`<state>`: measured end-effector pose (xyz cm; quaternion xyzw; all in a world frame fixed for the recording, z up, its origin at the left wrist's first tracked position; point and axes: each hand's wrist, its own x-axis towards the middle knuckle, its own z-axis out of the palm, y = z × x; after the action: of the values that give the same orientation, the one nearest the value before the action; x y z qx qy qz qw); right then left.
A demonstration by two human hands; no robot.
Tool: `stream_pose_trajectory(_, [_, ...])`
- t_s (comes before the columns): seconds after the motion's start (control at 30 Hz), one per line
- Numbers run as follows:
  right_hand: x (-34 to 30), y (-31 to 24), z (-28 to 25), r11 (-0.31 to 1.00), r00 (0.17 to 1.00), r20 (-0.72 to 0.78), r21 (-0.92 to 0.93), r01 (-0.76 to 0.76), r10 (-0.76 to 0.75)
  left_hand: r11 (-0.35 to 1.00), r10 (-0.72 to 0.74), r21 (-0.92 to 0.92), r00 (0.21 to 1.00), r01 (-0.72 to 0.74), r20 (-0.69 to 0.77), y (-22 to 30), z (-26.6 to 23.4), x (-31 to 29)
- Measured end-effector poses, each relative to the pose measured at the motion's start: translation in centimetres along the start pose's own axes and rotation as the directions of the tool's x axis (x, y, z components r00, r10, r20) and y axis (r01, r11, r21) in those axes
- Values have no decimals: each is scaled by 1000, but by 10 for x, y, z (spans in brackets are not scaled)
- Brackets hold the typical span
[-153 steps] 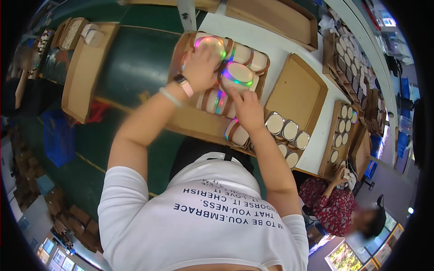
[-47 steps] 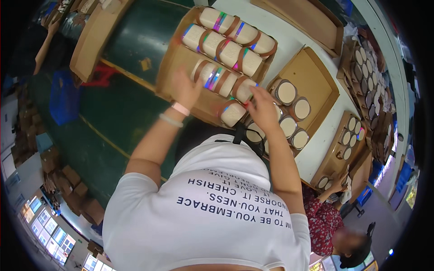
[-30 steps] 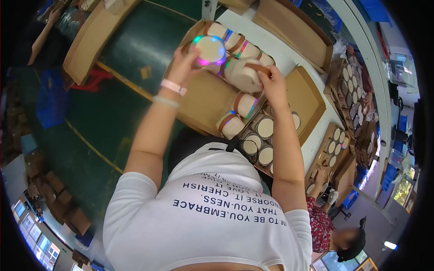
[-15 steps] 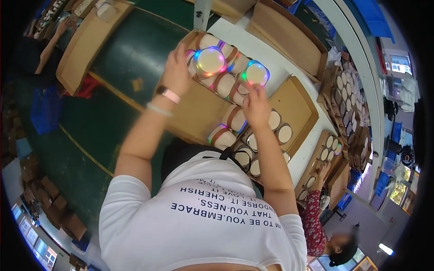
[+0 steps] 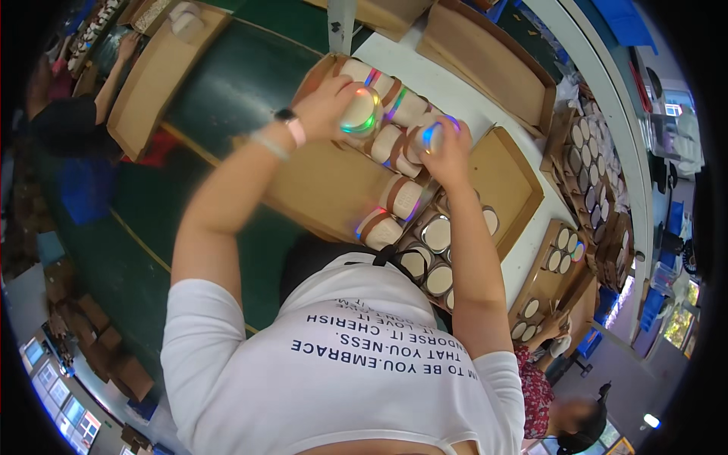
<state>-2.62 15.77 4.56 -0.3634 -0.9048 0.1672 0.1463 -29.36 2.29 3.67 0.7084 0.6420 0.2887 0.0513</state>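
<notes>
My left hand is closed round the rim of a beige cylindrical speaker, whose edge glows green and red. My right hand grips a second speaker, lit blue and purple; my fingers cover much of its top. Under and beside both hands, beige speakers with brown straps lie on their sides, among them one near the front with coloured light at its ends. They rest in an open cardboard box, its long brown flap reaching out toward my left forearm.
Upright round-topped speakers stand in a carton at my right on the white table. Another open carton lies beyond. A co-worker handles a tray of speakers at far right. A metal post rises at the table's far edge.
My left hand has moved right, onto its speaker's rim. My right hand has moved up and right, and its fingers now wrap round the other speaker. The lights have changed colour.
</notes>
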Motion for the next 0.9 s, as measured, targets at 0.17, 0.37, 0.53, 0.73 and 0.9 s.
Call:
stream_pose_trajectory(0.17, [-52, -28, -23, -84, 859, 352, 934, -347, 372, 525, -443, -774, 890, 353, 105, 53, 5, -40])
stream_pose_trajectory(0.37, [-89, -72, -56, -784, 888, 452, 580, -224, 81, -559, -398, -829, 884, -21, 245, 139, -8, -49])
stream_pose_trajectory(0.53, [-93, -94, -83, -728, 855, 477, 657, -195, 203, -665, -398, -747, 845, 2, 357, 172, -15, -49])
stream_pose_trajectory(0.73, [-97, -101, -100, -667, 847, 438, 731, -142, 300, -799, -348, -600, 846, -42, 403, 200, -9, -49])
stream_pose_trajectory(0.9, [-109, -98, -110, -752, 900, 393, 647, -125, 187, -809, -370, -584, 825, -61, 427, 221, -17, -45])
